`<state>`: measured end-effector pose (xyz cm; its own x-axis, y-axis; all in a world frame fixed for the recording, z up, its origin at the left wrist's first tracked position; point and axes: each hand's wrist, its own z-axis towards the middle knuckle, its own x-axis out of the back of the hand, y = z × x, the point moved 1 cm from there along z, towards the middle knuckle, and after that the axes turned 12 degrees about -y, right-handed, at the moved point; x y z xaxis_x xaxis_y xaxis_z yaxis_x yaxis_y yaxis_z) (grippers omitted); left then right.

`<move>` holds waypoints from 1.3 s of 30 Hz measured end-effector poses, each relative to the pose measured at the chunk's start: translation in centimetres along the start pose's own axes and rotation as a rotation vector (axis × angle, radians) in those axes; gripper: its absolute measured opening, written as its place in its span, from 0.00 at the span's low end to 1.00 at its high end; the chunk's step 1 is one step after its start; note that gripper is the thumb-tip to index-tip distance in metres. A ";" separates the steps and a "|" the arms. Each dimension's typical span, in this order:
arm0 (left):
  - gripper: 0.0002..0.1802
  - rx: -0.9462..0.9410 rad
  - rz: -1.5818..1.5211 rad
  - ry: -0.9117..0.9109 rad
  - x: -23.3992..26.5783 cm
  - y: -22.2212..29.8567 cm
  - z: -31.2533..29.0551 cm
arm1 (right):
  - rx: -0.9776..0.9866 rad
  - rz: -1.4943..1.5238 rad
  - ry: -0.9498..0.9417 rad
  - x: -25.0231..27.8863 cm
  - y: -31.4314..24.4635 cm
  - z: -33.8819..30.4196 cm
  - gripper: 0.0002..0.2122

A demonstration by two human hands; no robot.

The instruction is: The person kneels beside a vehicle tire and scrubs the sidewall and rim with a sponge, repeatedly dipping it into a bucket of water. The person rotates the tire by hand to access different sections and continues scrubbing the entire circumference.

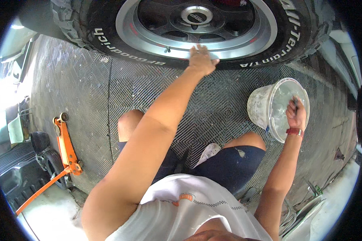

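My left hand reaches forward to the wheel, fingers spread and slightly blurred against the lower edge of its silver rim. Around the rim is a black off-road tyre with raised white lettering. Off to the right, my right hand, with a red band at the wrist, is over the mouth of a whitish plastic bucket. Its fingers are closed round a small dark thing whose kind I cannot make out. Water seems to be inside the bucket.
An orange floor jack with a long handle stands at the left. Black ribbed tiles cover the floor beneath me. Beyond the jack lie a small black wheel and a black bin-like thing. Coiled hoses or cables lie at the lower right.
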<state>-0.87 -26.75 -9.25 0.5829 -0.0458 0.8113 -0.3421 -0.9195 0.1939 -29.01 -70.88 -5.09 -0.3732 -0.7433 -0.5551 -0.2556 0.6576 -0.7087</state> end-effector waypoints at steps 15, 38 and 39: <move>0.40 0.154 0.393 0.323 4.9 -16.0 -13.6 | 0.255 -0.400 0.010 -42.0 16.5 12.0 0.29; 0.51 -0.054 -0.367 0.609 4.0 -21.8 -18.8 | 0.922 -1.981 0.177 -37.3 27.4 24.6 0.18; 0.50 -0.065 -0.368 0.598 4.1 -21.8 -18.7 | 0.982 -1.931 0.246 -37.3 27.9 25.0 0.18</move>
<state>-4.80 0.38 0.20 0.1707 0.5036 0.8469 -0.2547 -0.8077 0.5317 0.07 -27.84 -15.01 -0.3823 -0.1487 0.9120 0.0297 -0.9884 -0.1488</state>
